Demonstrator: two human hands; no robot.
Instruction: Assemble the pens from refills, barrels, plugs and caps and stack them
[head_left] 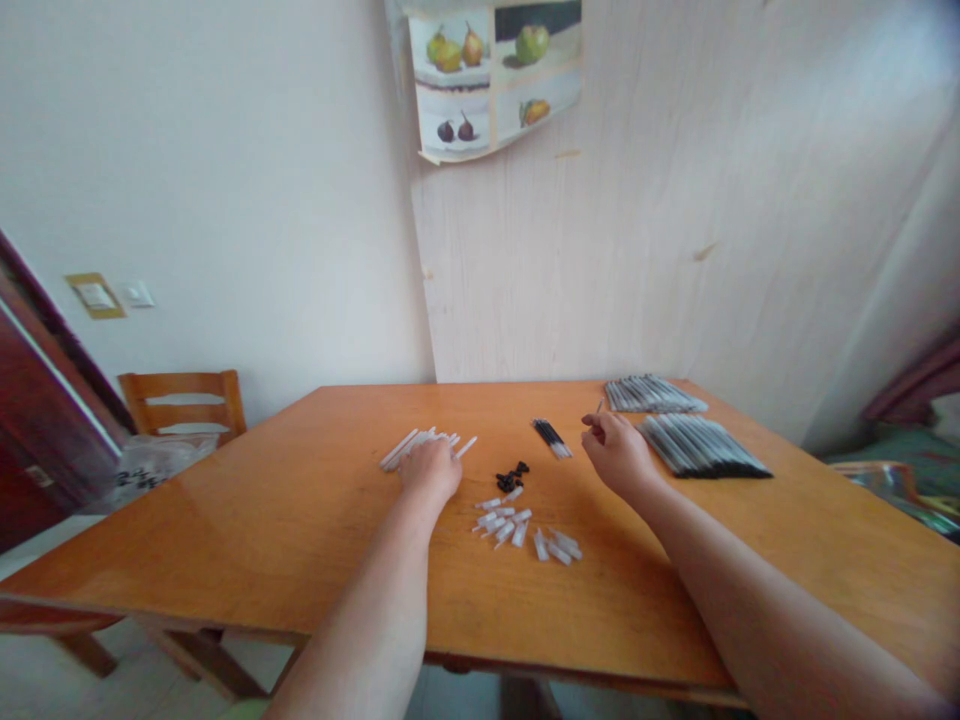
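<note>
My left hand (431, 466) rests on a pile of white tubes (398, 450) left of the table's middle. Its fingers curl closed around a white tube (466, 447) whose end sticks out to the right. My right hand (619, 452) is raised over the right side, thumb and fingers pinched. A thin dark stick (600, 406) pokes up from that pinch, too small to identify. Between the hands lie slim black sticks with whitish ends (553, 438), small black pieces (511, 477) and several short translucent white pieces with narrow tips (504, 520).
Beside my right hand is a row of clear, black-ended pen-like sticks (705, 447), with a second bundle (654, 393) behind it. The wooden table (300, 520) meets the wall at the back. A chair (184, 400) stands at the left.
</note>
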